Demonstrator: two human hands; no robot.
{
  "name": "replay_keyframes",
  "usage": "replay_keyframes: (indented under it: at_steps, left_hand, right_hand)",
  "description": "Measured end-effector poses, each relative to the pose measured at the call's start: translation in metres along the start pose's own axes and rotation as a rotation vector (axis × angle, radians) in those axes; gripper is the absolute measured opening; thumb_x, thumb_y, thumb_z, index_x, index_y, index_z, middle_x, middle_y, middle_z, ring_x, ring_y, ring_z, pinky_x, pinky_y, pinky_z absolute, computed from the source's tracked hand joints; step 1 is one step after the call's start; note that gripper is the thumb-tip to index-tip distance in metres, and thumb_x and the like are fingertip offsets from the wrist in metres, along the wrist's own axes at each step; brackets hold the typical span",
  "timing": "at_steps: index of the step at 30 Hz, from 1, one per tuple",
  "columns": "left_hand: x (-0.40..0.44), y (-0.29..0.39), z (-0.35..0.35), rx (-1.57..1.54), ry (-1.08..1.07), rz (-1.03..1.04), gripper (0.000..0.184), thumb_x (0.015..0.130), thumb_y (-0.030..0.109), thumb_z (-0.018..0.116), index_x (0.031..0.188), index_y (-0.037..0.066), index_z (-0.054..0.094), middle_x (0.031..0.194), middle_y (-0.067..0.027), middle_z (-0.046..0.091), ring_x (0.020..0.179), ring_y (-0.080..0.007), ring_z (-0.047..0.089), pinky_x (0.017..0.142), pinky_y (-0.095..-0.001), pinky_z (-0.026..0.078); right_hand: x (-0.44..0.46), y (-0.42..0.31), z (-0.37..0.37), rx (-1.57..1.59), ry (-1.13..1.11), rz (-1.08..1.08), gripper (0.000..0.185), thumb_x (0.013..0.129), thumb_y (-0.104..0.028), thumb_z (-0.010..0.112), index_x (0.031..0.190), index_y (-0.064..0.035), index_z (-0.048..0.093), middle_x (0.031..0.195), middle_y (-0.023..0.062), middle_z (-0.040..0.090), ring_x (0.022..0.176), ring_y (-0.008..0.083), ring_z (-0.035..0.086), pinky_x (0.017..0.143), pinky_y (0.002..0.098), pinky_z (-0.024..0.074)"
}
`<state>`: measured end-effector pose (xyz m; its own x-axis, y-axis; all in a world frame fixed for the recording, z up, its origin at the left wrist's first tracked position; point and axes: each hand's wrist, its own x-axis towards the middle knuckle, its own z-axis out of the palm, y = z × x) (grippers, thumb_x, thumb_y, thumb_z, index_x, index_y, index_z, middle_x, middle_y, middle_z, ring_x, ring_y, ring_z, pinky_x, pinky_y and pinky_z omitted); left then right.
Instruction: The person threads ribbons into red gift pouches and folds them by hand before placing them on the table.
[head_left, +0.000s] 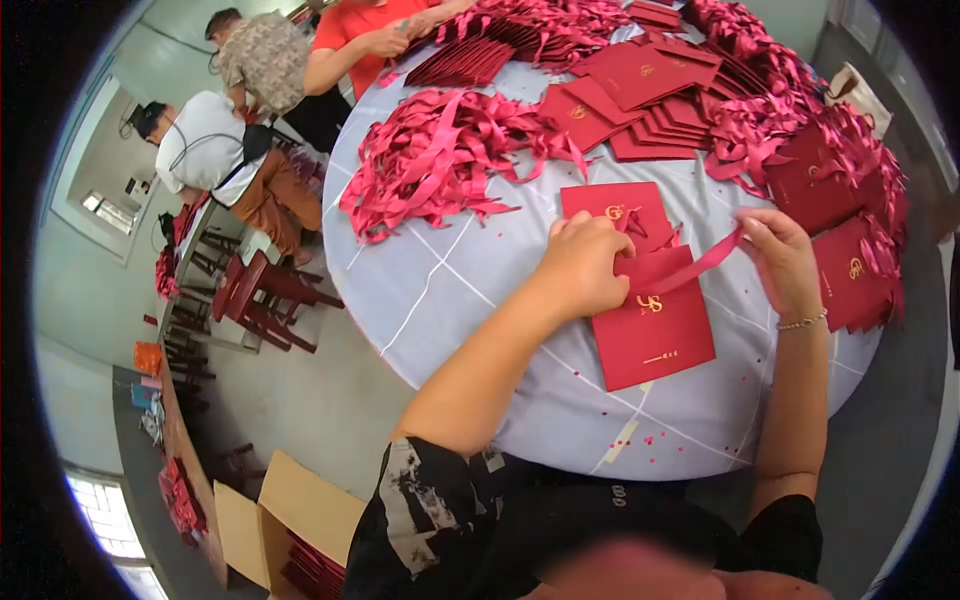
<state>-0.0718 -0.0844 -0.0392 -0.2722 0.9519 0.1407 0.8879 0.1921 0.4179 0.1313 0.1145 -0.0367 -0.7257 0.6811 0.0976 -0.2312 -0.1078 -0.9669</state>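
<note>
A red cardboard piece with gold lettering (655, 340) lies in front of me on the cloth, its upper panel overlapped by its lower one. My left hand (585, 268) rests over its left side with fingers curled, gripping a red ribbon (690, 272) near the middle of the piece. The ribbon stretches right to my right hand (782, 255), which pinches its far end between thumb and fingers, raised above the table. What the left fingertips press on is partly hidden.
A loose ribbon pile (440, 160) lies at the left on the round table. Stacked red pieces (650, 80) fill the back; ribboned ones (850, 260) stand right. A person in red (345, 45) works opposite. Stools (265, 295) and an open carton (290, 510) are at left.
</note>
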Motion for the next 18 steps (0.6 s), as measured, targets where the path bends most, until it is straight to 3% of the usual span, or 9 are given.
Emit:
replay_keyframes:
  at_steps: [4, 6, 10, 13, 14, 17, 18]
  left_hand:
    - [0.002, 0.008, 0.017, -0.140, 0.101, 0.111, 0.039, 0.070, 0.023, 0.077, 0.104, 0.006, 0.067, 0.096, -0.0117, 0.061, 0.095, -0.0311, 0.057, 0.085, -0.0407, 0.044]
    - [0.002, 0.012, 0.023, -0.167, 0.125, 0.125, 0.040, 0.071, 0.022, 0.078, 0.105, 0.005, 0.066, 0.098, -0.0127, 0.061, 0.095, -0.0317, 0.058, 0.085, -0.0402, 0.046]
    - [0.004, 0.011, 0.024, -0.230, 0.080, 0.088, 0.040, 0.071, 0.020, 0.080, 0.105, 0.002, 0.065, 0.096, -0.0139, 0.063, 0.090, -0.0315, 0.062, 0.080, -0.0391, 0.049]
    - [0.005, 0.006, 0.023, -0.271, 0.019, 0.037, 0.040, 0.070, 0.020, 0.081, 0.102, 0.001, 0.064, 0.093, -0.0144, 0.065, 0.087, -0.0292, 0.064, 0.078, -0.0370, 0.050]
    - [0.005, 0.005, 0.022, -0.307, 0.011, 0.001, 0.040, 0.070, 0.019, 0.081, 0.100, 0.000, 0.064, 0.091, -0.0144, 0.065, 0.085, -0.0281, 0.064, 0.077, -0.0359, 0.051]
    - [0.005, 0.003, 0.024, -0.433, 0.024, -0.035, 0.030, 0.073, 0.016, 0.078, 0.093, 0.000, 0.063, 0.089, -0.0155, 0.065, 0.084, -0.0302, 0.065, 0.074, -0.0374, 0.050]
    - [0.006, 0.003, 0.025, -0.494, 0.035, -0.061, 0.025, 0.074, 0.015, 0.077, 0.090, 0.001, 0.063, 0.088, -0.0160, 0.066, 0.083, -0.0312, 0.065, 0.073, -0.0382, 0.050]
  right_hand:
    - [-0.006, 0.001, 0.019, 0.173, -0.244, 0.131, 0.014, 0.093, -0.006, 0.059, 0.105, 0.0013, 0.061, 0.099, 0.0113, 0.068, 0.091, 0.0170, 0.066, 0.078, 0.0264, 0.0518]
    - [-0.012, 0.005, 0.033, 0.175, -0.234, 0.160, 0.014, 0.094, -0.003, 0.056, 0.106, 0.0018, 0.061, 0.097, 0.0104, 0.068, 0.088, 0.0167, 0.066, 0.074, 0.0243, 0.0514]
    - [-0.016, 0.002, 0.046, 0.100, -0.406, 0.247, 0.027, 0.097, -0.004, 0.049, 0.123, -0.0013, 0.052, 0.088, 0.0058, 0.064, 0.076, 0.0133, 0.063, 0.067, 0.0234, 0.0493]
    - [-0.017, 0.007, 0.050, 0.167, -0.297, 0.219, 0.030, 0.097, -0.006, 0.048, 0.127, -0.0021, 0.046, 0.084, 0.0032, 0.058, 0.065, 0.0099, 0.054, 0.061, 0.0216, 0.0447]
    - [-0.018, 0.003, 0.050, 0.150, -0.228, 0.278, 0.030, 0.097, -0.007, 0.048, 0.127, -0.0027, 0.044, 0.082, 0.0021, 0.054, 0.059, 0.0079, 0.044, 0.058, 0.0201, 0.0409]
    - [-0.018, 0.003, 0.045, 0.056, -0.204, 0.213, 0.032, 0.096, -0.007, 0.049, 0.127, -0.0017, 0.043, 0.083, 0.0026, 0.055, 0.057, 0.0065, 0.040, 0.057, 0.0198, 0.0405]
    - [-0.018, 0.003, 0.047, 0.002, -0.171, 0.211, 0.028, 0.094, -0.008, 0.054, 0.120, -0.0007, 0.047, 0.084, 0.0042, 0.061, 0.059, 0.0054, 0.044, 0.055, 0.0198, 0.0404]
